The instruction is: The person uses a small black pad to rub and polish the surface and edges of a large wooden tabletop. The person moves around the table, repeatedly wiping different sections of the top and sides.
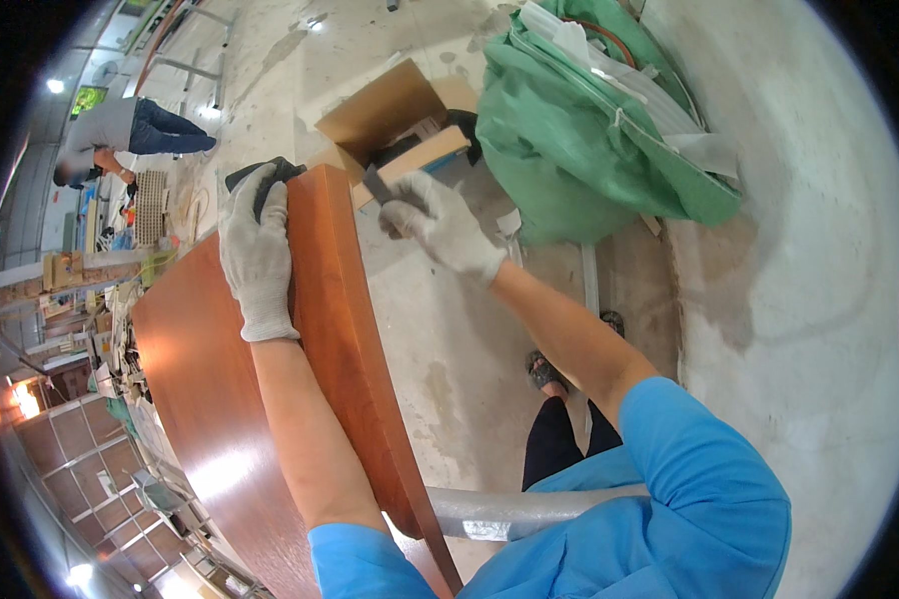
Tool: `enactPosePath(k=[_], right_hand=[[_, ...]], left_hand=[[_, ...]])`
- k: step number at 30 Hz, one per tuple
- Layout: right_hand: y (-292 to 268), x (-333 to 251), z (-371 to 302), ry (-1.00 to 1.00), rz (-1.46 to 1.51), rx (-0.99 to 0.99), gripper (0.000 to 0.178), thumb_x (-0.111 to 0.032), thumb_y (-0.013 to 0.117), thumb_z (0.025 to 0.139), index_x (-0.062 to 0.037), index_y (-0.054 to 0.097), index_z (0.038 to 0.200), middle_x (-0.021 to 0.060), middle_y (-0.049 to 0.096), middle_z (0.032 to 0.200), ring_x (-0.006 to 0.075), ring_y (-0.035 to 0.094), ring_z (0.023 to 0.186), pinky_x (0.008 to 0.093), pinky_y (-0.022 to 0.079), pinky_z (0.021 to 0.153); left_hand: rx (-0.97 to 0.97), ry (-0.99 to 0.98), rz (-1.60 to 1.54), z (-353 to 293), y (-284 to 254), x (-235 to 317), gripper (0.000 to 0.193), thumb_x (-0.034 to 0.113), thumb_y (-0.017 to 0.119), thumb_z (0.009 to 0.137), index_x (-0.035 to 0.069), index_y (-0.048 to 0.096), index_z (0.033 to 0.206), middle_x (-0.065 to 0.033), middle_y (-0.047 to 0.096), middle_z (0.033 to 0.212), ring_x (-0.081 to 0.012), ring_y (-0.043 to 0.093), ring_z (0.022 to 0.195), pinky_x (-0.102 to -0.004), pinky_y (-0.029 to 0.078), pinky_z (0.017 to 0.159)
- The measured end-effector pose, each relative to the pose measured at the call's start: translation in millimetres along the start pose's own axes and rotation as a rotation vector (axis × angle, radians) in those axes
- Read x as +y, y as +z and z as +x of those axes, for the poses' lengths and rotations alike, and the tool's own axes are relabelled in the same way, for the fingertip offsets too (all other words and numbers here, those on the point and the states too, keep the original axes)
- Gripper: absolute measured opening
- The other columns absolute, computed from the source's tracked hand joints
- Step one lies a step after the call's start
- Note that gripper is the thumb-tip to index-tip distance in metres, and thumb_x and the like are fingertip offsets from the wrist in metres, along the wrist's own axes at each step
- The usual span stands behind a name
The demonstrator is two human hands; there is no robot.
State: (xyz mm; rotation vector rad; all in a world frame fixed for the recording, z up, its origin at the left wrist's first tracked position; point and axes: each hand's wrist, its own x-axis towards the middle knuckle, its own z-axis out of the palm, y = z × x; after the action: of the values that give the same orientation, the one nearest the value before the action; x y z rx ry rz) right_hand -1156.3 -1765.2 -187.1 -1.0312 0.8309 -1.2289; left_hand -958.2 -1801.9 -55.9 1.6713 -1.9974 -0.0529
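Note:
A reddish-brown, glossy wooden panel [335, 290] with a thick edge runs from the lower middle up to its far end. My left hand [257, 255], in a pale knitted glove, rests along its top near that end. Its fingers close around a black, soft-looking piece [270, 172] at the far corner; the kind cannot be made out. Just right of the panel's edge, my right hand [442, 225], gloved alike, pinches a small flat dark-grey piece [377, 186] between thumb and fingers. That piece is apart from the panel.
Beyond the panel stands an open cardboard box [385, 110] with dark items inside. A large green sack [559, 130] holding white sheeting leans by the pale wall [799, 250] at right. A grey-wrapped bar [529, 509] lies near my waist. Another person [135, 135] works far left.

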Motion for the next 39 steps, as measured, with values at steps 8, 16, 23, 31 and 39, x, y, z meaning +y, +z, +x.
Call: enactPosePath(k=[8,16,23,31,39], right_hand=[[28.9,21.4,-15.0,-0.135,-0.058,-0.043,0.026,-0.017,0.063,0.100,-0.0003,0.059,0.120,0.0070,0.066,0.094,0.0155,0.064,0.084,0.0305,0.053,0.078],[-9.5,2.3,12.8,0.185,0.363,0.004,0.032,-0.025,0.053,0.106,-0.0034,0.054,0.130,0.0011,0.058,0.092,0.0125,0.056,0.079,0.0280,0.049,0.071],[-27.8,-47.8,-3.8,-0.011,-0.363,-0.049,0.030,-0.024,0.058,0.104,-0.0023,0.062,0.124,0.0042,0.065,0.098,0.0161,0.060,0.072,0.0311,0.051,0.070],[-40.4,-119.6,25.8,-0.477,-1.186,-0.242,0.023,-0.028,0.057,0.103,-0.0099,0.058,0.117,0.0215,0.070,0.087,0.0411,0.068,0.083,0.0506,0.052,0.073],[-15.5,-179.8,40.9,-0.435,-1.506,-0.278,0.026,-0.018,0.061,0.092,-0.0061,0.070,0.114,0.0187,0.073,0.098,0.0368,0.069,0.098,0.0470,0.052,0.089]], left_hand=[[-0.011,-0.016,-0.020,-0.4,-3.7,8.4,0.029,0.023,0.062,0.099,0.009,0.070,0.123,-0.0131,0.067,0.125,-0.0316,0.061,0.119,-0.0391,0.045,0.102],[0.040,-0.001,0.009,-1.5,-0.4,4.7,0.028,0.027,0.063,0.098,0.010,0.072,0.120,-0.0135,0.069,0.121,-0.0316,0.062,0.115,-0.0395,0.046,0.101],[0.114,0.005,-0.030,-4.0,4.1,5.8,0.027,0.027,0.066,0.095,0.012,0.073,0.117,-0.0123,0.070,0.118,-0.0338,0.062,0.113,-0.0415,0.047,0.098],[0.143,-0.010,-0.014,-6.9,10.5,7.2,0.030,0.031,0.064,0.097,0.014,0.072,0.120,-0.0079,0.069,0.125,-0.0308,0.060,0.119,-0.0397,0.046,0.102],[0.169,-0.019,0.001,-5.6,10.2,10.3,0.025,0.031,0.063,0.096,0.015,0.074,0.113,-0.0054,0.070,0.119,-0.0301,0.060,0.117,-0.0416,0.046,0.102]])
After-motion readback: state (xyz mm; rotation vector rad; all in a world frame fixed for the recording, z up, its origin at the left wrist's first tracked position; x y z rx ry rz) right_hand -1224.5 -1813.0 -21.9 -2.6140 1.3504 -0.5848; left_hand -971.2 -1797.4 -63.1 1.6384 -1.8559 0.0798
